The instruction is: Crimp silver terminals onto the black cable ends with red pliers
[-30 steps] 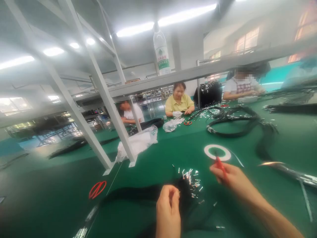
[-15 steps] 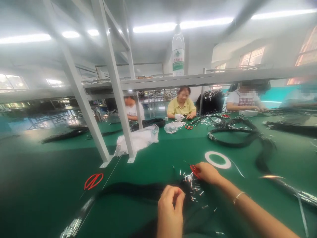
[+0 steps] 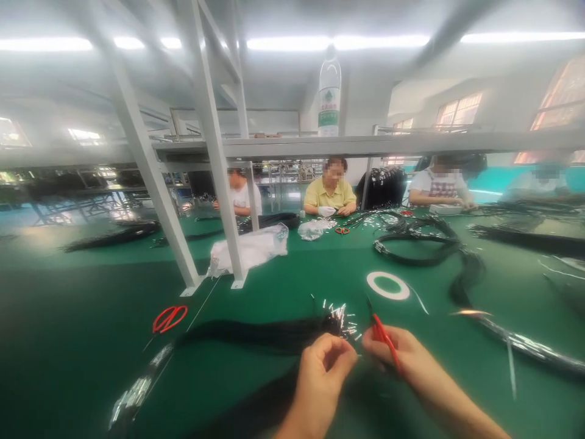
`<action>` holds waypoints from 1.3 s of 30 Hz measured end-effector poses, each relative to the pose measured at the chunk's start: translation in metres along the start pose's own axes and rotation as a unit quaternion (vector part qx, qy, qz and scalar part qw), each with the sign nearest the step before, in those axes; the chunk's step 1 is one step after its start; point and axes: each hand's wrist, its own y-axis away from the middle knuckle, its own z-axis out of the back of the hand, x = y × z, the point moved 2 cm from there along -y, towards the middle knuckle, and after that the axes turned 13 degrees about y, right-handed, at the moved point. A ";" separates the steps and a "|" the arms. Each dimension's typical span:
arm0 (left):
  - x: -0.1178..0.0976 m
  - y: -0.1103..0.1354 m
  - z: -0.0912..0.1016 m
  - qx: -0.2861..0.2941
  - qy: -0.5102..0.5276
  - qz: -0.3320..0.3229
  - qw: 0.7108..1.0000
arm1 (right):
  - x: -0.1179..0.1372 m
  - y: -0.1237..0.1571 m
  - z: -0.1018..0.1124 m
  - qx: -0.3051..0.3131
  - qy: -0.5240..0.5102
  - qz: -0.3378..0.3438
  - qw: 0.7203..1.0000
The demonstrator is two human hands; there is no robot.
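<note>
Here's the left hand (image 3: 326, 366), thumb and forefinger pinched together on what looks like a single wire (image 3: 359, 355), its pale tip poking past the fingertips. The right hand (image 3: 406, 356) is closed round red scissors (image 3: 386, 341), blades up toward the tape roll (image 3: 372, 286); whether the blades are parted, I can't tell. Between and beyond the hands, the dark bundle (image 3: 256, 335) lies across the green table (image 3: 320, 268), its bright ends (image 3: 340, 320) splayed.

How far along? Mid-work, I'd judge: those ends are loose and ungathered, one wire is singled out, and the rest sit in the fan. Over on the right, a silvery bundle (image 3: 530, 344) lies neatly together. How many wires are dealt with, there's no telling from here.

And the change from half a second ago! The scissors were right over the ends; now they're off to the right, just beside them. The left pinch has slid rightward too, past the cluster, close to the right hand. The tape roll stays put on the table.
</note>
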 end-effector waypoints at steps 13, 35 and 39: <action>0.010 0.003 -0.005 0.023 0.110 0.037 0.993 | 0.000 0.025 -0.027 -0.064 -0.149 0.005 0.987; 0.000 0.003 -0.002 0.014 0.067 -0.002 0.998 | -0.008 0.031 -0.048 -0.074 -0.275 -0.046 0.957; 0.007 0.004 -0.002 0.014 0.066 0.012 0.998 | -0.001 0.034 -0.047 -0.099 -0.253 -0.029 0.962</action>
